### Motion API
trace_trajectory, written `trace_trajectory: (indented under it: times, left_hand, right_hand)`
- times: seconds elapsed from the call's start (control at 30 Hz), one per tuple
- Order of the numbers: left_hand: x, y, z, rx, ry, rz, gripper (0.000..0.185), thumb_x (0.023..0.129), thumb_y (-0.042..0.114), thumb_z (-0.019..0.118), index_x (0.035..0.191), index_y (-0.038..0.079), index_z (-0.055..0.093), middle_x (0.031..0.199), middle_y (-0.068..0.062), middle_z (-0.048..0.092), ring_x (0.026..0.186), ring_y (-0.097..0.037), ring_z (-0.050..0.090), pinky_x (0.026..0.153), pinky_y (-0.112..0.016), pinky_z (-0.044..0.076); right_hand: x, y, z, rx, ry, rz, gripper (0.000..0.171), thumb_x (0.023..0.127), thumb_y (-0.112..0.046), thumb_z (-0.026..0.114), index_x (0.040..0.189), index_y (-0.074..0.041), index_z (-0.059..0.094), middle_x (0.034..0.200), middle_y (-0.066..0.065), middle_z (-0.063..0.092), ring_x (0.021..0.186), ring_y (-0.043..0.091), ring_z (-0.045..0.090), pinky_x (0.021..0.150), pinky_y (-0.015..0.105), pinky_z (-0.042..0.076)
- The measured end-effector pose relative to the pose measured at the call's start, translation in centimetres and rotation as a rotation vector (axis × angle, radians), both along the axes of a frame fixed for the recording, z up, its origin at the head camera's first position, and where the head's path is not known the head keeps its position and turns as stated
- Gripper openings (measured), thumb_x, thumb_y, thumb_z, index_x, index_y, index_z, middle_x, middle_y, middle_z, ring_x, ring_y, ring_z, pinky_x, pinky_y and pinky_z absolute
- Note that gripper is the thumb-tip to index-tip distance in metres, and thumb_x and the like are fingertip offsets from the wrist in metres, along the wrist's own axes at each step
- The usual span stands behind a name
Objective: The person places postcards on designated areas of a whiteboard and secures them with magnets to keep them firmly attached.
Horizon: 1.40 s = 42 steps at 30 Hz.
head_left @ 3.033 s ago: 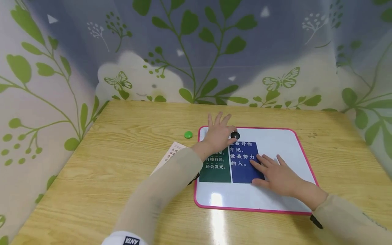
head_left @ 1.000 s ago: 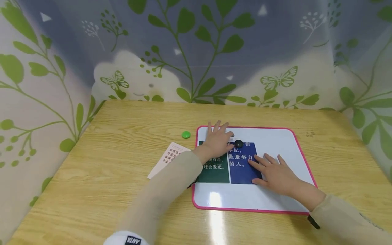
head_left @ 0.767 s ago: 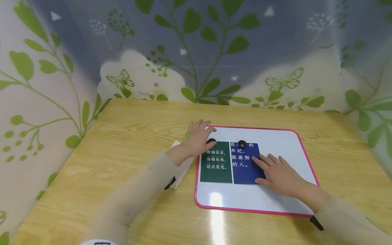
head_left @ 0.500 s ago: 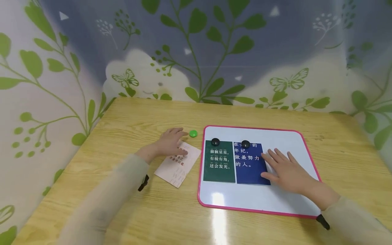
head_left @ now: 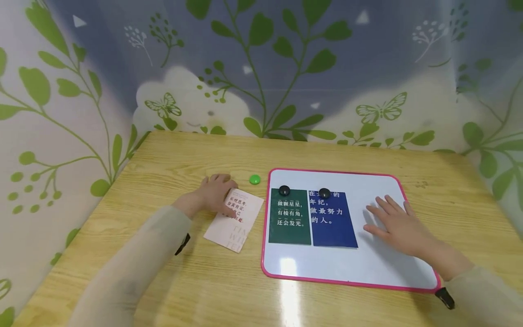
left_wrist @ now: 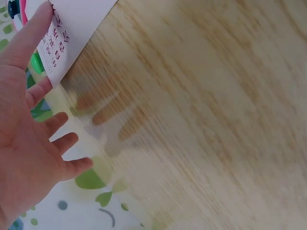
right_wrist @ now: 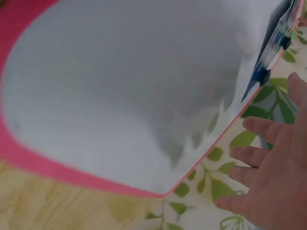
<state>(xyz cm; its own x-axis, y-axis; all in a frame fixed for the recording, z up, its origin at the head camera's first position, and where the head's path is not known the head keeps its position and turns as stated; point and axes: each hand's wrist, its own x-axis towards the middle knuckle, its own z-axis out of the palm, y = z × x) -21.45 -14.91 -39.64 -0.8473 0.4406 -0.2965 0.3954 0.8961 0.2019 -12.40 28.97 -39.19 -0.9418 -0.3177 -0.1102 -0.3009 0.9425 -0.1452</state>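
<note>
My left hand is over a pale pink printed card on the table. Its thumb extends across the card's text, and the index fingertip is right at a corner; the other fingers spread beyond the edge in the left wrist view. My right hand hovers with fingers apart above the right part of a pink-rimmed whiteboard, holding nothing. On the board, a green card and a blue card lie side by side. One black round magnet sits on the green card's top, another black magnet on the blue card's.
A green round magnet lies on the wooden table between the pink card and the whiteboard. Behind the table hangs a leaf-patterned curtain, with similar patterned cloth at both sides.
My left hand has left the black magnets, now on both cards, and moved left onto the pink card. My right hand has lifted off the blue card and shifted right.
</note>
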Motion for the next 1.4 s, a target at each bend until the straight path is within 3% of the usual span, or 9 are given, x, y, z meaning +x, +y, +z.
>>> trace_trajectory:
  times: [0.3,0.53,0.73,0.83,1.13,1.4]
  left_hand:
    - [0.3,-0.8,0.0,0.077,-0.009,0.074,0.075,0.073,0.042,0.078,0.133,0.009,0.046,0.135,-0.021,0.04,0.122,-0.037,0.04,0.102,-0.054,0.035]
    - [0.4,-0.9,0.1,0.196,-0.124,0.144,0.073,0.076,0.029,0.078,0.132,0.004,0.04,0.114,-0.014,0.051,0.094,-0.021,0.052,0.088,-0.037,0.045]
    - [0.6,-1.3,0.1,0.333,-0.179,0.166,0.059,0.08,0.008,0.072,0.127,-0.005,0.039,0.105,-0.016,0.059,0.091,-0.022,0.058,0.083,-0.034,0.048]
    - [0.6,-1.8,0.0,0.397,-0.222,0.185,0.055,0.083,0.002,0.067,0.129,-0.006,0.038,0.106,-0.019,0.057,0.092,-0.023,0.056,0.081,-0.033,0.048]
    - [0.1,-4.3,-0.8,0.633,-0.465,0.315,0.052,0.09,-0.003,0.051,0.139,-0.002,0.035,0.11,-0.017,0.047,0.087,-0.019,0.055,0.07,-0.028,0.054]
    - [0.0,-5.7,0.0,0.759,-0.511,0.324,0.055,0.09,-0.002,0.052,0.141,-0.001,0.033,0.107,-0.013,0.046,0.085,-0.013,0.055,0.072,-0.022,0.054]
  right_hand:
    - [-1.3,5.4,-1.6,0.015,-0.111,-0.077,0.08,0.091,-0.056,0.046,0.144,0.0,0.025,0.146,0.036,0.019,0.13,0.06,0.015,0.097,0.078,0.006]
    - [-1.1,7.5,-2.6,0.038,-0.129,-0.087,0.081,0.091,-0.059,0.044,0.147,-0.005,0.023,0.148,0.029,0.022,0.129,0.06,0.015,0.094,0.08,0.007]
    - [-1.2,7.1,-2.3,0.05,-0.13,-0.088,0.082,0.09,-0.06,0.045,0.145,-0.003,0.026,0.147,0.03,0.024,0.128,0.06,0.017,0.093,0.08,0.009]
    - [-1.2,7.1,-2.3,0.052,-0.13,-0.088,0.081,0.09,-0.06,0.045,0.144,-0.002,0.027,0.147,0.031,0.024,0.127,0.061,0.018,0.093,0.08,0.01]
    - [-1.3,7.2,-2.6,0.059,-0.142,-0.103,0.083,0.089,-0.061,0.044,0.145,-0.002,0.026,0.147,0.031,0.023,0.126,0.061,0.02,0.092,0.081,0.01]
    - [-1.3,7.3,-2.7,0.05,-0.148,-0.101,0.083,0.09,-0.06,0.044,0.145,-0.002,0.025,0.147,0.031,0.022,0.126,0.06,0.019,0.092,0.081,0.011]
